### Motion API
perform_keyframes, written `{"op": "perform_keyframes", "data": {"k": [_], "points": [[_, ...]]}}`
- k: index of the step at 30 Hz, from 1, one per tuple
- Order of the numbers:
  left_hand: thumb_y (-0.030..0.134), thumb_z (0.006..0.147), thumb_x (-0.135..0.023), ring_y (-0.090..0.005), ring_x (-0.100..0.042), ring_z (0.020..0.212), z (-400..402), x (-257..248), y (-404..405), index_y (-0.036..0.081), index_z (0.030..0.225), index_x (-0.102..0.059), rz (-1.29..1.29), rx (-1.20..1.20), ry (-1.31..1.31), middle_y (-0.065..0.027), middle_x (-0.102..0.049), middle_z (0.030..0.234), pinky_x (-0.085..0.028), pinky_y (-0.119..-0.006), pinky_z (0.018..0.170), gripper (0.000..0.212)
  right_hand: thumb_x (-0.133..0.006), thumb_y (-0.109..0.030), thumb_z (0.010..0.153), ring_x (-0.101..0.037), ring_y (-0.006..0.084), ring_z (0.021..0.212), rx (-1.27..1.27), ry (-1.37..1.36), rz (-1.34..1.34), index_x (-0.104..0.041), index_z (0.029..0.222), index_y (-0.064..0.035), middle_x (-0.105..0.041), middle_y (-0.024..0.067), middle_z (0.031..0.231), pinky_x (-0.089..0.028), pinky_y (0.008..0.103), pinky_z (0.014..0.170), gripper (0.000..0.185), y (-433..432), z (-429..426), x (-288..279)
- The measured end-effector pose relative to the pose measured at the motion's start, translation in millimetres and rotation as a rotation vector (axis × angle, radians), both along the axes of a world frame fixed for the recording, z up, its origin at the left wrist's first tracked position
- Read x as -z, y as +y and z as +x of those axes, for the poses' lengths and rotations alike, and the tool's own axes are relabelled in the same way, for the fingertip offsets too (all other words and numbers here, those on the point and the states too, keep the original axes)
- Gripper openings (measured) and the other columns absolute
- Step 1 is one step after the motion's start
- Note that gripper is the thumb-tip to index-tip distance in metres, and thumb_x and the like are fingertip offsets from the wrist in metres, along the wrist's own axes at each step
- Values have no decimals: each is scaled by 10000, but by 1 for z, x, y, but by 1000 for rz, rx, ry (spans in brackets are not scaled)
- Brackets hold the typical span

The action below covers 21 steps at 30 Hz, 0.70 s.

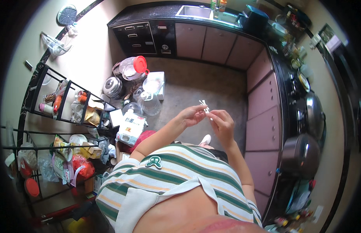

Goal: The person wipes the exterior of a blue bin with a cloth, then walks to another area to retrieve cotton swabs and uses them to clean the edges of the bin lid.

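Pinched between the thumb and fingers of my left hand (195,115) is a small bunch of thin white sticks with swollen tips that look like cotton swabs (203,103). My right hand (222,122) meets it from the right, fingertips at the lower ends of the bunch. A small white tip (211,119) shows under the right fingers, so that hand seems to grip one swab. Both hands are in front of my striped shirt, above the grey floor (183,84). The fingers hide part of the bunch.
To the left stand a clear plastic jar with a red lid (139,64), a metal pot (113,86), a white wipes pack (131,128) and loaded black racks (66,116). Pink cabinets (262,125) line the right. A sink (195,12) is at the back.
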<state>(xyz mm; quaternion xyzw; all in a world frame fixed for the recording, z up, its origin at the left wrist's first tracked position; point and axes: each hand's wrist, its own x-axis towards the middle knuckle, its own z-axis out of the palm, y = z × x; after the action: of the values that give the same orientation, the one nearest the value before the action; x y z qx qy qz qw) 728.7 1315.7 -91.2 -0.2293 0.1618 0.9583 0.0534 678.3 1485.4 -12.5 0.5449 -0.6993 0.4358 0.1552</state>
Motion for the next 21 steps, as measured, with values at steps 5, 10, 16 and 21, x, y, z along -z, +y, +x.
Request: {"op": "perform_keyframes", "data": {"k": [5, 10, 16, 21], "points": [[58, 908, -578, -126, -606, 684, -125, 4, -44, -1, 940, -568, 73, -25, 82, -71, -616, 829, -553, -216, 611, 67, -698, -49, 738, -629, 253, 785, -99, -59, -17, -687, 888, -86, -660, 67, 860, -507, 361, 682, 154, -46, -149, -6], [35, 891, -596, -175, -620, 807, -207, 44, -116, -26, 964, -576, 32, -289, 57, -94, -615, 867, -547, -273, 743, 97, -679, -43, 775, -639, 269, 762, -304, -208, -33, -664, 852, -42, -670, 91, 841, -508, 351, 673, 78, -110, -275, -20], [70, 908, -590, -124, -627, 665, -346, 68, -231, 14, 910, -604, -63, -356, -123, -69, -645, 795, -534, -177, 531, 59, -683, -43, 832, -656, 116, 748, 10, -621, -119, -664, 870, 2, -690, 75, 820, -521, 238, 656, 62, -150, -477, 4], [74, 913, -582, -94, -606, 677, -528, 20, -327, 41, 891, -590, -314, -335, -4, -40, -632, 810, -516, -172, 542, 40, -646, -48, 872, -644, 82, 783, 251, -723, -275, -653, 940, -7, -693, 41, 834, -508, 218, 718, 80, -179, -646, 10]]}}
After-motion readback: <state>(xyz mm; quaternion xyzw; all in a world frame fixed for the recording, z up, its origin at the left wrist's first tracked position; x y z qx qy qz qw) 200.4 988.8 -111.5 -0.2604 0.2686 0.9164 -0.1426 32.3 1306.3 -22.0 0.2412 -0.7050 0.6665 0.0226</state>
